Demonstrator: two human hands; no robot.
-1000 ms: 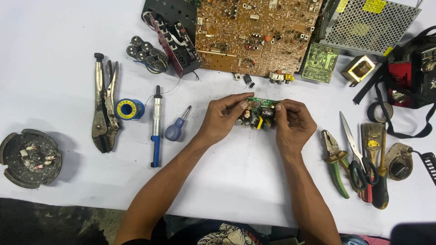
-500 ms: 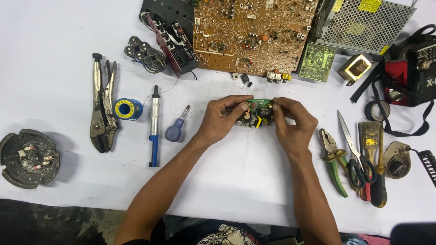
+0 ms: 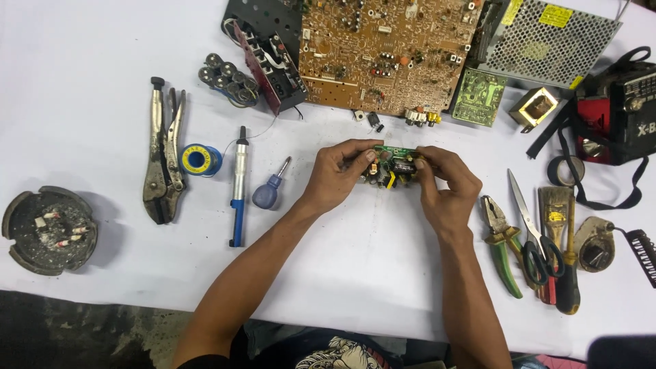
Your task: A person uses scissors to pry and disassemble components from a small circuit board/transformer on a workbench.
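Note:
A small green circuit board (image 3: 393,166) with a black capacitor and yellow parts is held above the white table (image 3: 89,89) at the centre. My left hand (image 3: 338,176) grips its left end, thumb on top. Around the board's right end close the fingers of my right hand (image 3: 445,188). Both forearms reach in from the bottom edge.
Left of my hands lie a small blue screwdriver (image 3: 270,188), a blue-handled soldering tool (image 3: 238,188), a solder spool (image 3: 199,160), locking pliers (image 3: 164,154) and an ashtray (image 3: 48,229). A large brown circuit board (image 3: 383,51) lies behind. Green pliers (image 3: 502,246), scissors (image 3: 533,229) and a brush (image 3: 555,222) lie right.
Both hands have kept hold of the small board; my fingers have shifted slightly on it and the view has drifted a little.

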